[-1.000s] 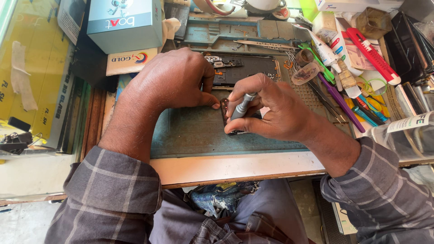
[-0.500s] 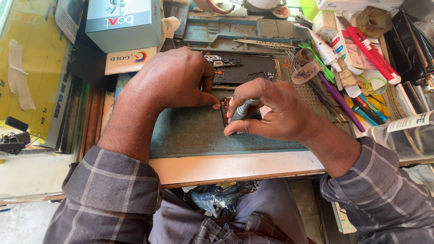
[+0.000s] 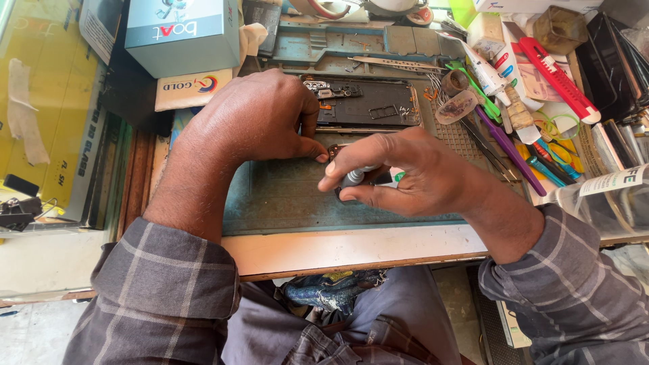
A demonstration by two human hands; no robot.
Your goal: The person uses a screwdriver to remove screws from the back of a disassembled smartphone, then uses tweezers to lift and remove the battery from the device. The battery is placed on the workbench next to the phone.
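Observation:
My left hand (image 3: pixel 260 118) rests on the blue-green work mat (image 3: pixel 284 199), its thumb and fingers pressing down on a small dark part (image 3: pixel 333 153) that is mostly hidden under both hands. My right hand (image 3: pixel 399 172) is closed around a grey-handled screwdriver (image 3: pixel 353 178), which points down at that small part. Just beyond the hands lies an opened phone (image 3: pixel 368 105) with its dark inside showing and small components on it.
A blue box (image 3: pixel 182 34) sits on a white and orange box (image 3: pixel 193 88) at the back left. Tweezers, pens, tubes, a red tool (image 3: pixel 558 78) and other tools crowd the right. A clear bottle (image 3: pixel 608 199) lies at the right edge. A yellow panel (image 3: pixel 47 101) stands left.
My right hand has tipped the screwdriver lower and curled more tightly over it, hiding most of its handle. My left hand has stayed in place.

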